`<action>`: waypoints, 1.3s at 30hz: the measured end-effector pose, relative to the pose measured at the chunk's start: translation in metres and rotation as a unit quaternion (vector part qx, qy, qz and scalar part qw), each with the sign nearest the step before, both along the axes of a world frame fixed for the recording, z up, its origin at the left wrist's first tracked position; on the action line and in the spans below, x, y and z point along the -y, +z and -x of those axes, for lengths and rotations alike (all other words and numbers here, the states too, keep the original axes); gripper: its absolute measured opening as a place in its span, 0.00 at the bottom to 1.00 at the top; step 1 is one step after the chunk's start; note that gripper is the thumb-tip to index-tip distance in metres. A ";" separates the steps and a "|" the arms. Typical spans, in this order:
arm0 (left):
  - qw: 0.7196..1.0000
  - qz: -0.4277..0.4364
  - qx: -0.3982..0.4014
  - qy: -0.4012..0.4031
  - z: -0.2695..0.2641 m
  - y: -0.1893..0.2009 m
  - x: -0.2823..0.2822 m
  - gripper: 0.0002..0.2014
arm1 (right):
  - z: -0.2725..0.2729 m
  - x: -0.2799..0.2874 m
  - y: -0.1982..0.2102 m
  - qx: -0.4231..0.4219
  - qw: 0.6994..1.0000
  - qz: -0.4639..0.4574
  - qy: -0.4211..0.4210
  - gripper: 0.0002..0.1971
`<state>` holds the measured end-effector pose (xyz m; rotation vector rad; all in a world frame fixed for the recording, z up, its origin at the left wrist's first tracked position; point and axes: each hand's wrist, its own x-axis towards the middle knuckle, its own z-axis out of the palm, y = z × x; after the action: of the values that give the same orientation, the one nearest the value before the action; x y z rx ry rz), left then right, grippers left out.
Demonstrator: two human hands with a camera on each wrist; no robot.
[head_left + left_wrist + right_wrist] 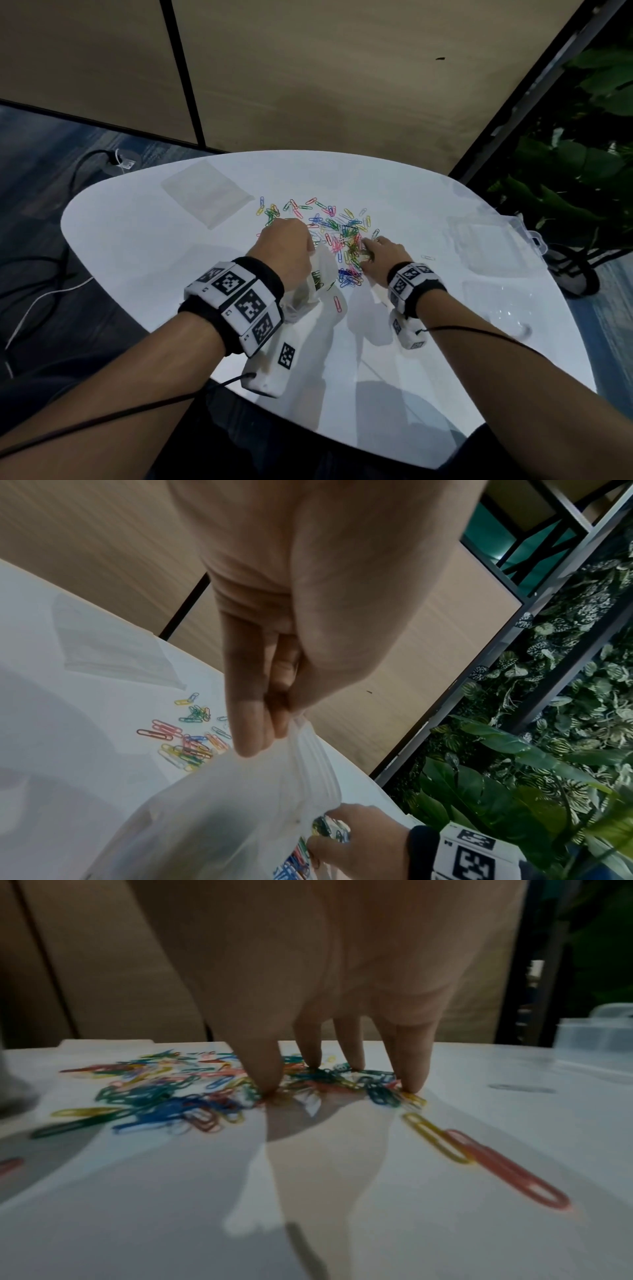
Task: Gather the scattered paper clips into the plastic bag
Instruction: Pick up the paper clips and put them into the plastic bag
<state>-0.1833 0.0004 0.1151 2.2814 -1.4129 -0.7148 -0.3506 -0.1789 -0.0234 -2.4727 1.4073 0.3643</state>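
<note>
Many coloured paper clips lie scattered in the middle of the white table. My left hand pinches the rim of a clear plastic bag and holds it up with the mouth open; a few clips show inside it. The left wrist view shows the bag hanging from my left hand. My right hand is down on the pile just right of the bag. Its thumb and fingers are clawed round a bunch of clips on the table.
A spare flat plastic bag lies at the far left. A clear plastic box stands open at the right, near the table's edge. A lone red clip lies near me. Plants stand to the right of the table, and cables run across the floor to its left.
</note>
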 end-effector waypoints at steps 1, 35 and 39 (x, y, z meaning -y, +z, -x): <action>1.000 0.002 0.001 -0.001 0.000 0.000 0.000 0.12 | -0.005 -0.003 0.000 0.002 0.999 0.030 0.015 0.22; 1.000 -0.010 0.001 0.010 0.001 -0.001 0.000 0.10 | -0.047 -0.099 0.112 0.289 0.934 -0.211 -0.016 0.12; 1.000 -0.014 -0.015 0.011 -0.008 -0.003 -0.001 0.11 | -0.010 -0.047 0.102 0.307 0.909 -0.214 -0.184 0.08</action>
<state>-0.1757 0.0011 0.1118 2.2942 -1.3719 -0.7626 -0.3405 -0.1317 0.0782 -1.7003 1.2945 -0.1678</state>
